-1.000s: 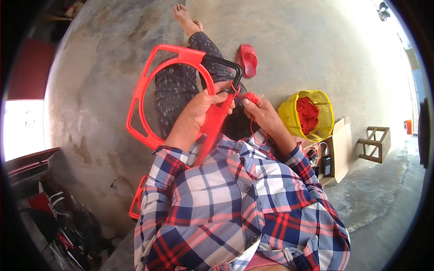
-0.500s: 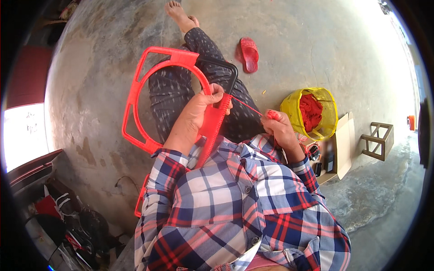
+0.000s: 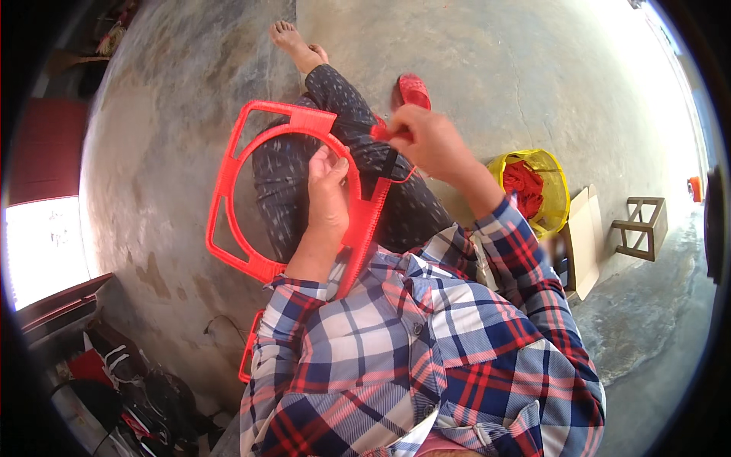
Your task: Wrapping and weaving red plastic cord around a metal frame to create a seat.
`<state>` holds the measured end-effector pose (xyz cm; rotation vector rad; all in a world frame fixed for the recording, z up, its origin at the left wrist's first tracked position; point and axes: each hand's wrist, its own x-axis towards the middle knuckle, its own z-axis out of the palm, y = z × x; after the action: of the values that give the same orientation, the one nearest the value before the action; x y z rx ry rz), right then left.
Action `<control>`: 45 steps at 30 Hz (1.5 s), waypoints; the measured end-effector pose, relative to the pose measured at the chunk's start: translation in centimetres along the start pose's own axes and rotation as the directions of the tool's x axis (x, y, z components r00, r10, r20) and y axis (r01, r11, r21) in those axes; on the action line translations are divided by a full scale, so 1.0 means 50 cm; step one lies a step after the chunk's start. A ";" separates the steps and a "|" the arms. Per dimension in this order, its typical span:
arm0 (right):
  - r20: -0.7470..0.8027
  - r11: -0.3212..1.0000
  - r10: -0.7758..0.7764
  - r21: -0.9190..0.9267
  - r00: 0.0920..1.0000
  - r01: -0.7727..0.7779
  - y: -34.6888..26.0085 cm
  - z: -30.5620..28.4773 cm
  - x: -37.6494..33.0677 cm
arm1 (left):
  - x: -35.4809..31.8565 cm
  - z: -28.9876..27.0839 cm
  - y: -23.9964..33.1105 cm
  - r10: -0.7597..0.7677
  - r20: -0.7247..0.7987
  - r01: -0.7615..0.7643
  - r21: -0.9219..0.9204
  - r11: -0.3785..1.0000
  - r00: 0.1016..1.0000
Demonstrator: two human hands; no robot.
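A large frame (image 3: 221,190) with a round opening lies over my lap, most of it wrapped tightly in red cord. One bare black stretch (image 3: 390,161) shows at its right side. My left hand (image 3: 329,194) is inside the ring, beside its right inner edge, fingers loosely curled and thumb apart, gripping nothing I can see. Raised over the black stretch, my right hand (image 3: 430,145) is closed on a small bundle of red cord (image 3: 382,132). A slack strand of that cord curves near the end of the wrapping. The frame's lower part is hidden by my left arm.
A yellow basket (image 3: 562,183) with red material stands on the floor to the right, by an open cardboard box (image 3: 585,244). Beyond is a small wooden stool (image 3: 640,228). A red slipper (image 3: 415,91) lies ahead. Dark clutter (image 3: 152,388) fills the lower left.
My right hand has swung up and left with the cord bundle, from beside my lap to above the frame. The cord went from taut to slack. My left hand has loosened from the wrapped edge.
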<state>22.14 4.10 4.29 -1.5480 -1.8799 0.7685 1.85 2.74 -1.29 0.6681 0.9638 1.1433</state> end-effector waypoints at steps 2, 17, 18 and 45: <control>0.026 0.971 -0.199 -0.133 0.980 0.200 0.031 0.050 0.010 | -0.007 0.006 0.012 -0.057 0.111 0.062 -0.042 0.997 0.992; -0.090 0.991 0.045 -0.124 0.995 -0.056 0.042 0.062 -0.126 | -0.002 0.008 0.029 -0.457 0.373 0.527 -0.111 0.842 0.808; -0.142 0.915 0.195 0.383 0.971 -0.128 0.047 0.067 -0.126 | -0.002 0.007 0.028 -0.461 0.394 0.538 -0.106 0.836 0.795; -0.021 0.071 -0.003 0.997 1.000 0.021 -0.072 -0.144 -0.268 | 0.004 -0.003 0.019 -0.580 0.295 0.587 0.075 0.806 0.759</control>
<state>27.27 -9.16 10.77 -0.5143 -0.7424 1.5778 1.31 3.20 -0.61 0.4529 0.8063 0.4705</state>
